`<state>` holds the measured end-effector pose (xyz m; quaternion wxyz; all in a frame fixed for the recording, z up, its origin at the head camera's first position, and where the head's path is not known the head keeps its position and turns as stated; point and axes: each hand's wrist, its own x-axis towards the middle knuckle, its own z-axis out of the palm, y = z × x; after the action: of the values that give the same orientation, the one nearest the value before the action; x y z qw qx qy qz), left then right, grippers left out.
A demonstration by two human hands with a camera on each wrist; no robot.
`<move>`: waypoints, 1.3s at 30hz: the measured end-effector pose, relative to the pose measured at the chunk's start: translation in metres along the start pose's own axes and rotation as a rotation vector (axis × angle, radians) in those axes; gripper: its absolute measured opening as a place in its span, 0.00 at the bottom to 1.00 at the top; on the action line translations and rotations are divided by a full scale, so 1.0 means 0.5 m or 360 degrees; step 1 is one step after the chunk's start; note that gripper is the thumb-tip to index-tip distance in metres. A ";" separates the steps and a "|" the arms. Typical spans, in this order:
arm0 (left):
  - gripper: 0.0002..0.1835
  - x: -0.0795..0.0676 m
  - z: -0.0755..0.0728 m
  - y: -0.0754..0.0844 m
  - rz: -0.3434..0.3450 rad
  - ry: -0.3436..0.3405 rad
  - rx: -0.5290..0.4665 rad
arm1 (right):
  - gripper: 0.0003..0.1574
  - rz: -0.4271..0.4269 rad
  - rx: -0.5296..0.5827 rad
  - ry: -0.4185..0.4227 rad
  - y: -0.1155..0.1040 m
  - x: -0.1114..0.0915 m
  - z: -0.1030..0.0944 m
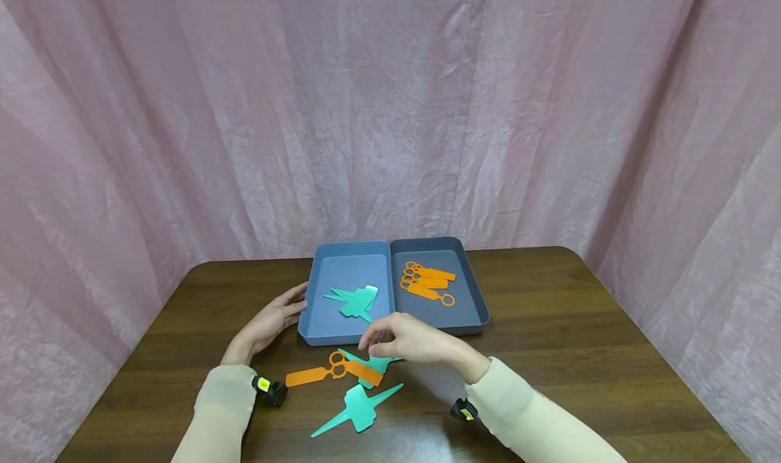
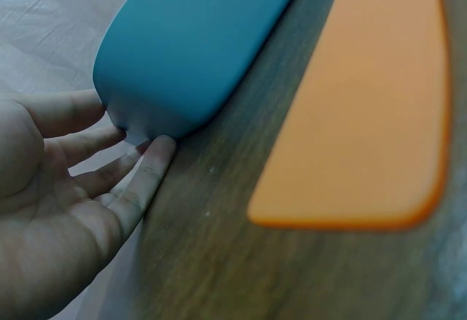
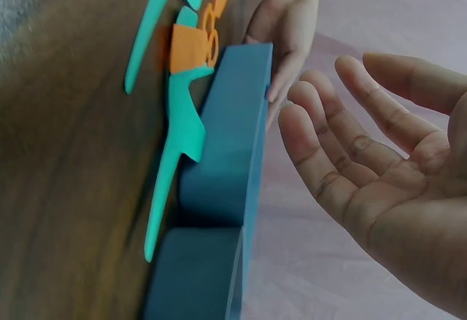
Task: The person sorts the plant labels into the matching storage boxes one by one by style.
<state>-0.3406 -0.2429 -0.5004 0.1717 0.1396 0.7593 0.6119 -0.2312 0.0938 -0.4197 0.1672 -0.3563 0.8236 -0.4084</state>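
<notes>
My left hand (image 1: 271, 322) rests its outstretched fingers against the left wall of a light blue tray (image 1: 344, 263). The left wrist view shows those fingertips at the tray's corner (image 2: 160, 79). Over the tray's front edge hovers my right hand (image 1: 411, 337), fingers loosely bent and holding nothing. Below it lies a flat green piece with pointed ends (image 1: 379, 363), partly covered by an orange ringed tag (image 1: 365, 373). A second orange tag (image 1: 305, 377) lies to the left, rings meeting. Nearer me is another pointed green piece (image 1: 360, 407).
Flat green pieces (image 1: 358, 302) lie overlapped inside the blue tray. A dark grey tray (image 1: 472, 310) adjoins it on the right, with several orange ringed tags (image 1: 430, 283) in it. Both stand on a wooden table (image 1: 567, 327) before a pink curtain (image 1: 390, 110).
</notes>
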 end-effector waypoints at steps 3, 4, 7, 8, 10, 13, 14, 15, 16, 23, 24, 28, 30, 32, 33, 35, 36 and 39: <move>0.33 0.000 0.000 0.000 0.0002 -0.0004 0.0000 | 0.12 -0.0009 -0.0003 -0.0012 0.005 0.003 0.014; 0.33 0.000 0.000 0.001 0.0001 -0.0004 0.0001 | 0.12 -0.0010 -0.0015 -0.0015 0.006 0.005 0.019; 0.33 -0.001 0.000 0.001 -0.0001 -0.0005 0.0006 | 0.12 0.0002 -0.0037 -0.0039 0.009 0.008 0.037; 0.33 -0.001 0.001 0.002 0.0001 -0.0005 0.0010 | 0.13 -0.0004 -0.0052 -0.0052 0.009 0.009 0.042; 0.33 -0.001 0.001 0.002 -0.0001 -0.0002 0.0008 | 0.14 -0.0015 -0.0063 -0.0080 0.010 0.009 0.051; 0.34 -0.001 0.002 0.002 -0.0003 -0.0002 0.0011 | 0.15 -0.0057 -0.0060 -0.0112 0.009 0.010 0.062; 0.34 -0.001 0.002 0.002 -0.0003 -0.0004 0.0012 | 0.16 -0.0065 -0.0059 -0.0112 0.010 0.011 0.065; 0.34 -0.001 0.003 0.002 -0.0006 -0.0003 0.0009 | 0.16 -0.0059 -0.0053 -0.0112 0.010 0.011 0.068; 0.34 -0.001 0.003 0.002 -0.0005 -0.0006 0.0012 | 0.16 -0.0054 -0.0070 -0.0108 0.009 0.011 0.071; 0.33 -0.001 0.002 0.005 -0.0001 -0.0006 0.0004 | 0.19 0.0022 -0.0293 -0.0115 0.005 0.012 0.092; 0.33 -0.001 0.002 0.005 -0.0002 -0.0009 0.0010 | 0.19 0.0029 -0.0324 -0.0122 0.004 0.012 0.095; 0.33 -0.001 0.003 0.008 -0.0007 -0.0011 0.0019 | 0.20 0.0048 -0.0403 -0.0138 0.001 0.012 0.104; 0.33 -0.001 0.003 0.007 -0.0008 -0.0012 0.0020 | 0.21 0.0054 -0.0414 -0.0142 0.000 0.013 0.107; 0.33 0.000 0.003 0.007 -0.0004 -0.0012 0.0014 | 0.21 0.0047 -0.0427 -0.0145 -0.002 0.013 0.109; 0.33 0.000 0.002 0.006 -0.0003 -0.0014 0.0011 | 0.21 0.0042 -0.0432 -0.0147 -0.003 0.014 0.110; 0.33 0.000 0.001 0.005 -0.0003 -0.0013 0.0008 | 0.21 0.0013 -0.0482 -0.0148 -0.004 0.014 0.112; 0.33 0.001 0.001 0.004 0.0000 -0.0014 0.0009 | 0.21 -0.0002 -0.0512 -0.0150 -0.004 0.013 0.113; 0.33 0.001 0.001 0.003 -0.0006 -0.0008 0.0010 | 0.23 -0.0034 -0.0623 -0.0163 -0.004 0.012 0.119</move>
<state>-0.3406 -0.2420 -0.4989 0.1744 0.1404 0.7611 0.6088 -0.2004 0.0557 -0.4542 0.1320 -0.4110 0.8739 -0.2236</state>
